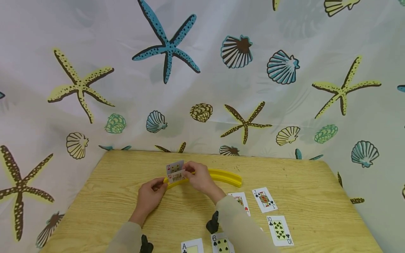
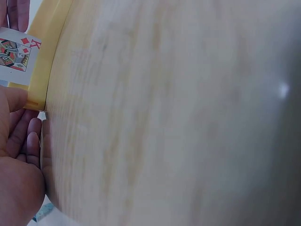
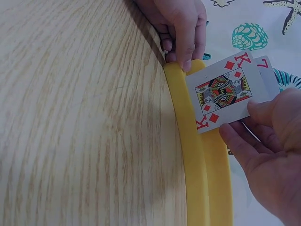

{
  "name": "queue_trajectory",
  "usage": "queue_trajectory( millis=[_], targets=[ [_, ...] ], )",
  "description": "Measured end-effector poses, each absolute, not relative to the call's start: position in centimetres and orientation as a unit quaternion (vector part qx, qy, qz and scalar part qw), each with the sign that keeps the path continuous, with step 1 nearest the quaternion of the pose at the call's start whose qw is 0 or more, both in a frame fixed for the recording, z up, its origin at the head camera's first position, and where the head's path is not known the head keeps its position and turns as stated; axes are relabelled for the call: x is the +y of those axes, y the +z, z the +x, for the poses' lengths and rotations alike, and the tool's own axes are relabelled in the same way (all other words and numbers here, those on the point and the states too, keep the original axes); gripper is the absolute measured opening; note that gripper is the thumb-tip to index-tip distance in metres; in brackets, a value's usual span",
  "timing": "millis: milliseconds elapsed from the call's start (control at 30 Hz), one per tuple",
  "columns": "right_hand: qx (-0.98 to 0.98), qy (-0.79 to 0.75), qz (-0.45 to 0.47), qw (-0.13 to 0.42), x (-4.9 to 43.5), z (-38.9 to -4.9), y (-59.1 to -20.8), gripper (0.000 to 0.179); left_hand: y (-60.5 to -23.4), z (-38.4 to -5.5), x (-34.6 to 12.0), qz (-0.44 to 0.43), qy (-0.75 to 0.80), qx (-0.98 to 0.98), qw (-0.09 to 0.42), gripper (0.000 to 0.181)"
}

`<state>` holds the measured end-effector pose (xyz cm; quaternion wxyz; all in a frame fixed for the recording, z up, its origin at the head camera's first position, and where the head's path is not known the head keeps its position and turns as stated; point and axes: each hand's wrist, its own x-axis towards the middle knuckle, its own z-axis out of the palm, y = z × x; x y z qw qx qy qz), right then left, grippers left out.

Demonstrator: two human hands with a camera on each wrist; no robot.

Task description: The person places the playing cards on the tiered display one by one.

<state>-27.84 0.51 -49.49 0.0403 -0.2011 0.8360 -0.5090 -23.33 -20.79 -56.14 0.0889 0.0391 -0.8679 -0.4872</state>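
Observation:
A curved yellow card holder (image 1: 225,176) lies toward the back of the table. My left hand (image 1: 150,196) pinches its left end, thumb (image 2: 16,98) on the near side. In my right hand (image 1: 200,177) the king of diamonds (image 3: 223,92) is held by its right edge between thumb and fingers. The king's lower edge is at the holder's groove; whether it is fully seated I cannot tell. Behind it a card with a red seven (image 1: 174,167) stands higher, mostly covered by the king in the right wrist view.
Face up at the front right lie a jack of spades (image 1: 264,199), a ten of clubs (image 1: 280,230), a six of spades (image 1: 222,242) and an ace (image 1: 193,246). My right sleeve partly covers a red face card (image 1: 241,202). A patterned curtain (image 1: 202,88) hangs behind the table.

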Motion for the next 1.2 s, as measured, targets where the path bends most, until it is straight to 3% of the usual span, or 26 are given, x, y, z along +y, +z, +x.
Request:
queue_trajectory(
  millis=[967,1200],
  targets=[
    [0.840,-0.508,-0.186,0.035,0.27,-28.04,-49.98,0.013,-56.46,-23.55,-20.85,0.036,-0.477,-0.873,0.092,0.031],
    [0.845,-0.498,-0.194,0.038,0.51,-27.87,-49.76,0.021,-56.43,-23.50,-20.84,0.034,-0.478,-0.872,0.093,0.030]
  ],
)
